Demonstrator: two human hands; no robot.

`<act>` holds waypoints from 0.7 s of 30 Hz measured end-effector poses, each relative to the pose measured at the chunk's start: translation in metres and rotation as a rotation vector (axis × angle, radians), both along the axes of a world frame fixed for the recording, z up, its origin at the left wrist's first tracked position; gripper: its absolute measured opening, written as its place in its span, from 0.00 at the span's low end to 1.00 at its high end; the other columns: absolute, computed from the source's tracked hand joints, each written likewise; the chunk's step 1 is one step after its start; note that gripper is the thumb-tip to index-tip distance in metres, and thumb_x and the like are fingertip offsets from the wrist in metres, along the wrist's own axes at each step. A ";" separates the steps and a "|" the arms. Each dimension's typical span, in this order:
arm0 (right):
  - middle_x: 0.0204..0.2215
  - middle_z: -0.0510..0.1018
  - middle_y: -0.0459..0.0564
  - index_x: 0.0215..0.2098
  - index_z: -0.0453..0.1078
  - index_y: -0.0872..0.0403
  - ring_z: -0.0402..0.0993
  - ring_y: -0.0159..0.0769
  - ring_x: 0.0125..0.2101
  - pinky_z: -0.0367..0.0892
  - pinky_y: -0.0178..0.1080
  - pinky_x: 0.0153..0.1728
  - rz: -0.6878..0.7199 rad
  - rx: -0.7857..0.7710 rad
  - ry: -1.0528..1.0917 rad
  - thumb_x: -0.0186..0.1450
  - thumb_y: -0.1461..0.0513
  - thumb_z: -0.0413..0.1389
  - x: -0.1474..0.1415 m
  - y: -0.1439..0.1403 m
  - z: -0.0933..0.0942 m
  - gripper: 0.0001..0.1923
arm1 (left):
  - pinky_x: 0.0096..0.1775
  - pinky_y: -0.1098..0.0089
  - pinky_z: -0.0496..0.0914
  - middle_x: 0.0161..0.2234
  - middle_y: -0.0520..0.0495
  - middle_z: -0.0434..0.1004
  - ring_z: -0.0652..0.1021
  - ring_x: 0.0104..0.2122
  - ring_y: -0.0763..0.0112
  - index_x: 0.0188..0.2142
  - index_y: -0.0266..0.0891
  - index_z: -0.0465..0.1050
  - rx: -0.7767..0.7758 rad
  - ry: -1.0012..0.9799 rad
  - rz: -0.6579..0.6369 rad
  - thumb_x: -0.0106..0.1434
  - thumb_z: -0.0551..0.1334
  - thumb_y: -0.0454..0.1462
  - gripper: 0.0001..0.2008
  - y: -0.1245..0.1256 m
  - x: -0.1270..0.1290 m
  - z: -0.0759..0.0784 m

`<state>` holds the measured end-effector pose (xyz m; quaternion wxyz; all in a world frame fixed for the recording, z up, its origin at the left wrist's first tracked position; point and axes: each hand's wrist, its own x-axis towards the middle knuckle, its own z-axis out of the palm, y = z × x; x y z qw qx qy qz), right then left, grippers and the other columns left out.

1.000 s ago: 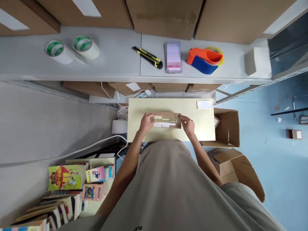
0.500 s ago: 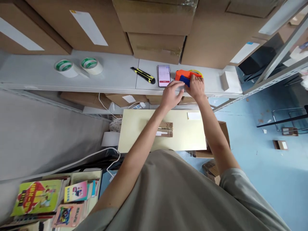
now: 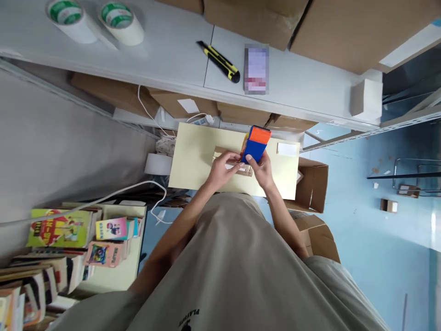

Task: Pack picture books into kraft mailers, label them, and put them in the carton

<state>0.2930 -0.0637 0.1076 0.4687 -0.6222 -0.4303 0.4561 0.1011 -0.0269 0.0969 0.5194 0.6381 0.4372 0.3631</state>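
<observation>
An orange and blue tape dispenser (image 3: 255, 146) is held up over the pale yellow tabletop (image 3: 193, 156). My right hand (image 3: 262, 171) grips it, with the thumb across its blue part. At the dispenser's lower left edge, the curled fingers and thumb of my left hand (image 3: 222, 171) close on it; the exact contact is hard to make out. A yellowish edge, looking like the tape roll, shows along the dispenser's left side. Below both hands lies a small brown cardboard parcel (image 3: 219, 152) with a white label, partly covered by them.
On the grey shelf (image 3: 165, 59) lie two tape rolls (image 3: 126, 30), a black and yellow utility knife (image 3: 220, 62), a phone (image 3: 257, 69) and a white box (image 3: 367, 99). A white card (image 3: 288, 149) lies on the tabletop. Books (image 3: 58, 228) are stacked left; an open carton (image 3: 313, 186) stands right.
Both hands have come down and back from the shelf, bringing the tape dispenser over the tabletop. The dispenser has been turned upright. The view has tilted down, so the shelf sits higher.
</observation>
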 end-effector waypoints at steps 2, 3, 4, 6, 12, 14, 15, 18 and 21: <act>0.50 0.84 0.56 0.58 0.69 0.46 0.83 0.51 0.51 0.82 0.51 0.57 0.003 -0.036 0.058 0.67 0.25 0.62 -0.024 -0.009 -0.004 0.41 | 0.55 0.59 0.84 0.46 0.44 0.89 0.88 0.46 0.59 0.46 0.43 0.82 0.014 0.049 0.010 0.74 0.73 0.55 0.18 -0.008 -0.016 -0.003; 0.51 0.84 0.56 0.59 0.69 0.46 0.83 0.51 0.52 0.82 0.52 0.58 -0.002 -0.048 0.066 0.67 0.24 0.62 -0.033 -0.011 -0.005 0.42 | 0.54 0.59 0.84 0.45 0.45 0.88 0.88 0.46 0.60 0.46 0.44 0.82 0.026 0.062 0.019 0.75 0.73 0.55 0.18 -0.011 -0.023 -0.003; 0.52 0.85 0.56 0.59 0.70 0.45 0.82 0.51 0.53 0.82 0.52 0.59 -0.006 -0.058 0.073 0.66 0.24 0.62 -0.040 -0.013 -0.004 0.43 | 0.53 0.60 0.84 0.46 0.45 0.88 0.87 0.45 0.60 0.46 0.44 0.82 0.040 0.067 0.033 0.75 0.72 0.54 0.17 -0.013 -0.028 -0.003; 0.53 0.85 0.56 0.60 0.70 0.45 0.82 0.51 0.54 0.81 0.53 0.61 -0.008 -0.079 0.094 0.66 0.24 0.64 -0.049 -0.014 -0.002 0.44 | 0.52 0.60 0.83 0.48 0.44 0.88 0.86 0.44 0.61 0.47 0.44 0.82 0.072 0.050 0.068 0.77 0.71 0.53 0.16 -0.019 -0.037 -0.001; 0.49 0.85 0.55 0.60 0.71 0.46 0.81 0.53 0.53 0.82 0.53 0.58 0.047 -0.141 0.030 0.65 0.25 0.67 -0.062 -0.020 -0.001 0.44 | 0.51 0.60 0.82 0.48 0.44 0.88 0.86 0.47 0.59 0.46 0.45 0.82 0.043 0.033 -0.009 0.78 0.70 0.52 0.14 -0.032 -0.057 0.006; 0.47 0.84 0.55 0.59 0.71 0.46 0.83 0.53 0.51 0.83 0.53 0.56 0.093 -0.148 -0.013 0.64 0.23 0.65 -0.064 -0.024 -0.002 0.45 | 0.50 0.60 0.82 0.47 0.44 0.88 0.86 0.47 0.58 0.47 0.46 0.83 -0.021 0.017 -0.029 0.75 0.72 0.55 0.17 -0.030 -0.068 0.004; 0.47 0.84 0.55 0.58 0.71 0.46 0.83 0.52 0.50 0.84 0.53 0.55 0.124 -0.160 -0.024 0.64 0.23 0.65 -0.064 -0.027 -0.001 0.45 | 0.49 0.61 0.82 0.48 0.44 0.88 0.86 0.47 0.58 0.48 0.45 0.83 -0.071 -0.016 -0.019 0.73 0.73 0.56 0.19 -0.026 -0.075 0.001; 0.48 0.85 0.55 0.58 0.70 0.47 0.85 0.50 0.48 0.85 0.50 0.50 0.229 -0.225 -0.040 0.65 0.24 0.65 -0.065 -0.037 0.002 0.43 | 0.41 0.64 0.80 0.47 0.41 0.88 0.86 0.44 0.59 0.50 0.42 0.85 -0.290 -0.170 0.054 0.73 0.71 0.63 0.27 -0.008 -0.093 -0.013; 0.46 0.85 0.53 0.55 0.71 0.47 0.84 0.48 0.44 0.83 0.48 0.46 0.332 -0.286 -0.116 0.65 0.25 0.67 -0.067 -0.046 0.009 0.41 | 0.35 0.67 0.76 0.40 0.41 0.86 0.85 0.37 0.61 0.44 0.38 0.87 -0.457 -0.262 0.077 0.74 0.70 0.66 0.31 0.012 -0.106 -0.029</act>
